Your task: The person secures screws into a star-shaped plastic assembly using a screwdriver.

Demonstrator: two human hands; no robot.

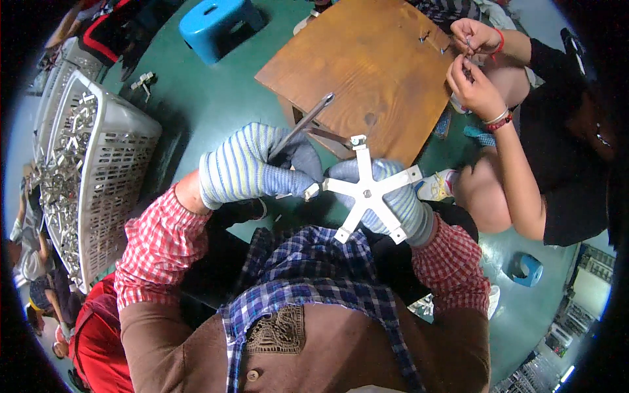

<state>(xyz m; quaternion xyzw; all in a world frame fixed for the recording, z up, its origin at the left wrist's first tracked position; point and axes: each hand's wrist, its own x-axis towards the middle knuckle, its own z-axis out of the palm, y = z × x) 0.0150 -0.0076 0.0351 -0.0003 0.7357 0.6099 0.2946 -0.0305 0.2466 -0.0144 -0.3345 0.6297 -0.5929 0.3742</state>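
Note:
My left hand (262, 164), in a striped knit glove, is closed around a grey metal tool (308, 120). Two long bars of it stick out past the fingers; the glove hides the rest, so its kind is unclear. At my left thumb and fingertips is a small white metal clip (311, 191), close to one arm tip of a white five-armed star bracket (367, 193). My right hand (401, 206), gloved alike, grips that bracket from behind, its fingers partly hidden by it. Another small clip (358, 140) sits on the bracket's upper arm tip.
A brown wooden table (354, 59) stands ahead. At its right, another person's hands (478, 92) hold something small. On the left, a white plastic basket (121, 131) is full of metal pieces. Blue stools (213, 26) stand on the green floor, and a few pieces (142, 81) lie there.

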